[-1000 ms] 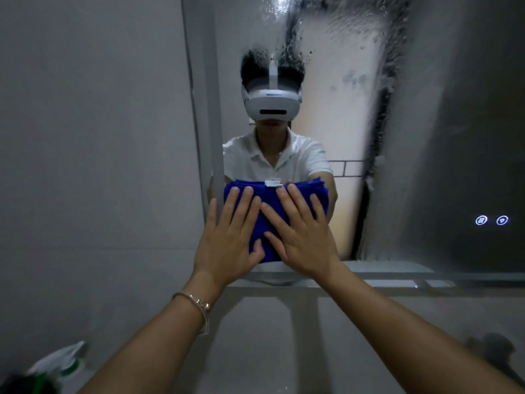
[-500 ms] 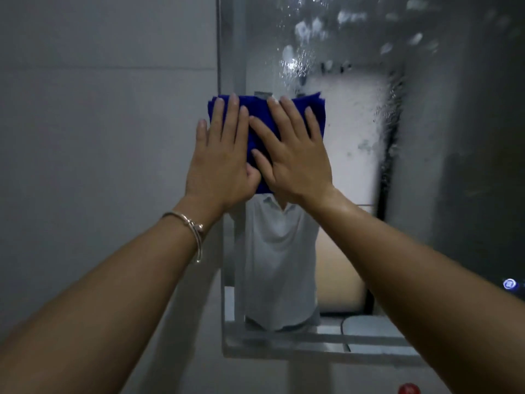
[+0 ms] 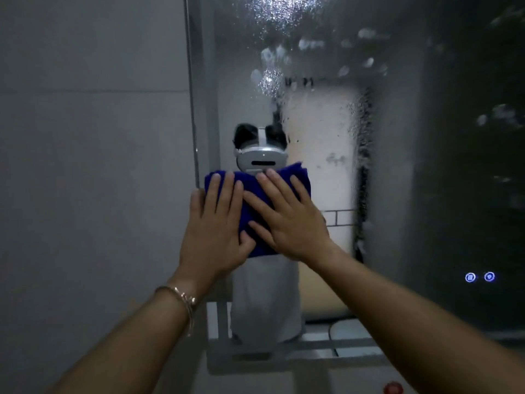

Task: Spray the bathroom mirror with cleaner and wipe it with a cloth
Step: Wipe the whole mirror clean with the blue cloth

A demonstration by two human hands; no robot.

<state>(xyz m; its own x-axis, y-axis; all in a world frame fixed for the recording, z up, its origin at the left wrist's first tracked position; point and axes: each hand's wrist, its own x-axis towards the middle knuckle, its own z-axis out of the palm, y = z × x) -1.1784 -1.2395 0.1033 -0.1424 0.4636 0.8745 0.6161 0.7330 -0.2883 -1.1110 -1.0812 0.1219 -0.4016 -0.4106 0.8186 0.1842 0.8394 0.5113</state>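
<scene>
Both the left hand (image 3: 216, 231) and right hand (image 3: 292, 223) lie flat, fingers straight, pressing the cloth (image 3: 297, 177) against the mirror (image 3: 397, 166) near its left edge; soft and light, it probably bunches or slides on wet glass; spread palms over its middle should steady it.

1. The left hand (image 3: 216, 231) and right hand (image 3: 292, 223) hide most of the cloth (image 3: 295, 177) from us.
2. We lose the mirror (image 3: 426, 166) past the top and right edges.
3. We cannot read the two lit icons (image 3: 480, 277).
4. Red object (image 3: 393, 389): cut off below.
</scene>
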